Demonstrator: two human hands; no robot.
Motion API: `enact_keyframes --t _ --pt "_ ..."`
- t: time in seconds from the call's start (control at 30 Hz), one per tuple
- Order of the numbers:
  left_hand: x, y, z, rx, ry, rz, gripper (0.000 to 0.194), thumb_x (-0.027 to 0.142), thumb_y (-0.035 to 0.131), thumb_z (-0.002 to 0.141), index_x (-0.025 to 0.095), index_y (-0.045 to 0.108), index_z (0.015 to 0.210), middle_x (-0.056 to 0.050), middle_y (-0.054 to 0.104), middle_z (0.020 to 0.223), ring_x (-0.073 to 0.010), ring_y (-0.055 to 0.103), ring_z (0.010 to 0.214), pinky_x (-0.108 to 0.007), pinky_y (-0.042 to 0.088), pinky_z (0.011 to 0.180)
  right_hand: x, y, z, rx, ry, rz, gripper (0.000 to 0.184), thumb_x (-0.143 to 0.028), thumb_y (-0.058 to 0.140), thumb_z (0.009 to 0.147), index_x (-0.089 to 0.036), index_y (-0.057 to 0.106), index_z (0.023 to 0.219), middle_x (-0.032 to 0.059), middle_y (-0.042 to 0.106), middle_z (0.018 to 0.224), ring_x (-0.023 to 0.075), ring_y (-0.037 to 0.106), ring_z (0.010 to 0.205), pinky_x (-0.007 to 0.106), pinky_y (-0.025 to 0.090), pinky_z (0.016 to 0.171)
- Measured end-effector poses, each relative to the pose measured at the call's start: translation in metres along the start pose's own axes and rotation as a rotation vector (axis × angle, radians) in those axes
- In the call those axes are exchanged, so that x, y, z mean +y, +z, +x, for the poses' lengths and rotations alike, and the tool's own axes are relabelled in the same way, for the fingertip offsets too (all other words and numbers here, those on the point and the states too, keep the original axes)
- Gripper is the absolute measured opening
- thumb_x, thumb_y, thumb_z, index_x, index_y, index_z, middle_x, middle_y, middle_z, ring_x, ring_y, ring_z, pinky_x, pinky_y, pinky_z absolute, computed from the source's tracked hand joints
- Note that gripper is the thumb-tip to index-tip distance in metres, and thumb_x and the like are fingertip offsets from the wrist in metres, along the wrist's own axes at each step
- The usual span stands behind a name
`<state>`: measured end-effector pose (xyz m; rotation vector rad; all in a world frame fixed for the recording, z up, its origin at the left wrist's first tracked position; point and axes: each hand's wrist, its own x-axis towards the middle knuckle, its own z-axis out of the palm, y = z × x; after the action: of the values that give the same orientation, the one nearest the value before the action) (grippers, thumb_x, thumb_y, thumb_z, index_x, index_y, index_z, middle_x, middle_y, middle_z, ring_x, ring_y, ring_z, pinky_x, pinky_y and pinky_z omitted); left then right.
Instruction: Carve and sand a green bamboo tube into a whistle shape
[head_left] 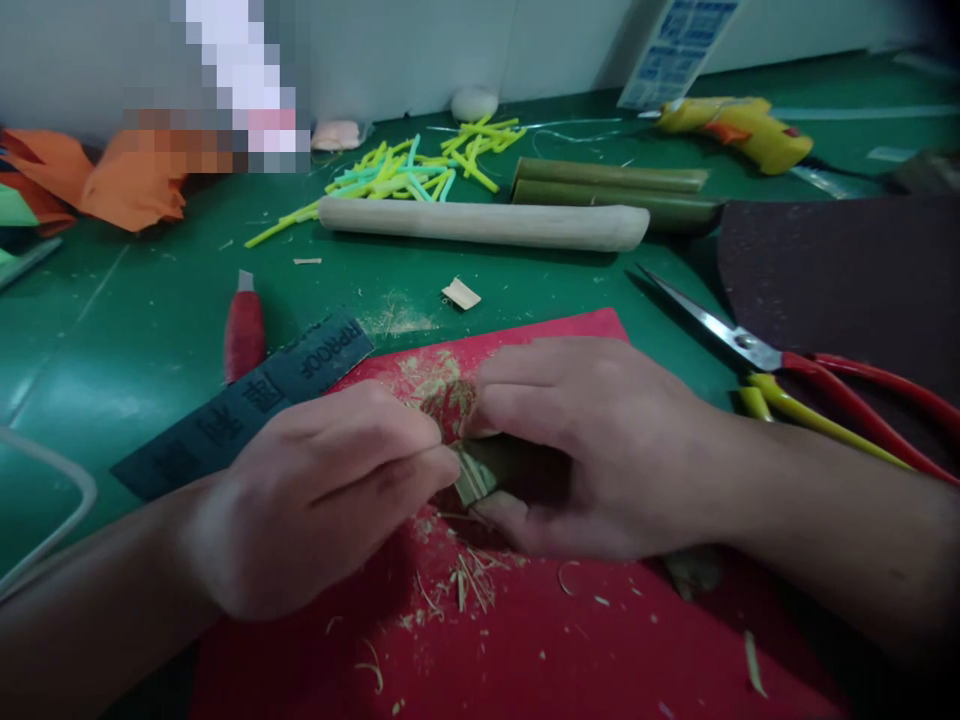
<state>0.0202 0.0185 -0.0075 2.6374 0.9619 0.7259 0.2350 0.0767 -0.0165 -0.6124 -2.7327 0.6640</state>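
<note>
Item: small bamboo piece [480, 478] — pale green, fibrous, its cut end splintered into flat strands. It sits low in the middle of the view, over the red sheet [525, 640], pinched between both hands.

Right hand [592, 450]: curled around the piece from the right, fingers folded over it, thumb beneath; most of the piece is hidden in this grasp.

Left hand [322, 490]: fingers closed at the frayed end, thumb and forefinger nipping what looks like a strand or small blade — too shadowed to tell which.

Step, as judged: stripping or shaving fibre from the end. The next move likely calls for a steady hold from the right hand and a short, controlled pull along the grain.

Debris: straw-coloured shavings [461, 585], thin and curled, scattered on the red sheet.

Nearby on the green table [135, 330]:
- dark sandpaper strip [247, 405], gritty, printed lettering
- red utility knife [244, 330]
- scissors [787, 375], red and yellow handles, steel blades apart
- pale wooden rod [480, 222], smooth, rounded ends
- two green bamboo lengths [611, 187]
- yellow glue gun [739, 130]
- yellow and teal sticks [420, 165], heaped loosely
</note>
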Motion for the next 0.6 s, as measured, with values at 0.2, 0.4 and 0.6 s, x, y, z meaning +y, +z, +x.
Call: enact_keyframes --t 0.2,0.4,0.6 --pt "-0.007 -0.001 0.002 0.001 -0.06 -0.036 0.022 0.014 0.048 0.093 0.019 0.06 0.076 0.001 0.061 0.068 -0.0113 0.058 0.062 -0.024 0.052 0.061 0.002 0.0 0.0 0.012 -0.029 -0.006 0.02 -0.032 0.061 0.077 -0.018 0.066 0.09 0.0051 0.065 0.083 0.0176 0.055 0.073 0.029 0.038 0.06" --pt "-0.022 -0.001 0.003 0.006 0.057 0.047 0.013 0.012 0.054 0.09 0.017 0.064 0.094 -0.005 0.068 0.092 -0.0138 0.062 0.081 -0.025 0.052 0.076 0.003 0.006 -0.001 0.071 -0.172 -0.139 0.028 -0.039 0.057 0.089 -0.014 0.069 0.084 0.0066 0.067 0.082 0.0184 0.058 0.077 0.031 0.042 0.067" --pt "-0.025 0.002 0.0 -0.02 0.036 -0.01 0.011 0.015 0.051 0.094 0.018 0.061 0.096 -0.004 0.069 0.089 -0.0135 0.063 0.082 -0.023 0.051 0.076 -0.003 0.007 0.001 0.127 0.045 -0.254 0.038 -0.054 0.061 0.082 -0.016 0.064 0.087 0.0082 0.066 0.087 0.0239 0.058 0.083 0.037 0.043 0.073"
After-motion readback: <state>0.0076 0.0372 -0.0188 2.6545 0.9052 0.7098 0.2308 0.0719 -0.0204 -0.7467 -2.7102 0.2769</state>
